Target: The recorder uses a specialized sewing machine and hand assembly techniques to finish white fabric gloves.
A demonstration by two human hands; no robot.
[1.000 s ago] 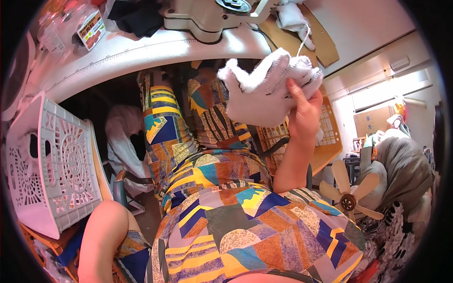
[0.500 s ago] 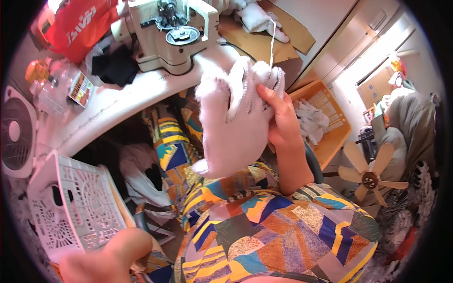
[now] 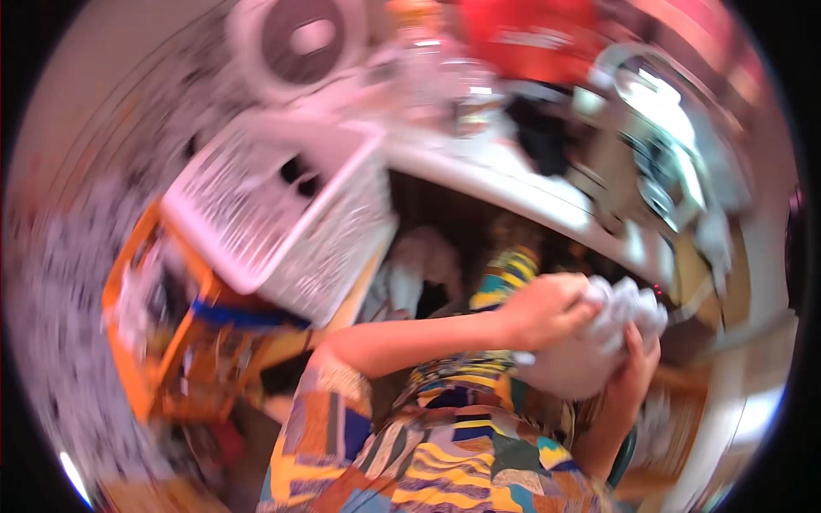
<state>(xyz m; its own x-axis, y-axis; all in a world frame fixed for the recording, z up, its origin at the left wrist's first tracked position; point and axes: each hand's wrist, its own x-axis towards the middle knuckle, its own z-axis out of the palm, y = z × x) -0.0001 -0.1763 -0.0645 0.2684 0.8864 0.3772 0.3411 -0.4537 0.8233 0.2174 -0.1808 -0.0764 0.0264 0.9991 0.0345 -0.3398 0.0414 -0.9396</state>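
Observation:
A white fleecy glove (image 3: 569, 368), smeared by motion, hangs in front of my lap with its bunched fingers upward. My right hand (image 3: 640, 363) grips its right edge, thumb lying over the near face. My left hand (image 3: 547, 309) reaches across from the left, its fingers closed at the upper left edge of the glove, by the glove's thumb side. Whether the left fingertips pinch the fabric or a thread is blurred, though they touch the glove. Beyond it, at the upper right, stands a pale sewing machine (image 3: 611, 162) on the white worktable (image 3: 513, 184).
A white plastic basket (image 3: 342, 239) sits on an orange crate (image 3: 137, 342) at the left. A fan (image 3: 304, 43), clear plastic containers (image 3: 466, 94), black cloth (image 3: 539, 132) and a red bag (image 3: 534, 38) are at the back. Another orange crate (image 3: 701, 410) lies right.
The view has swung to the left, bringing in the basket and crate. My left hand has come up from the lower left to the glove; my right hand still holds it.

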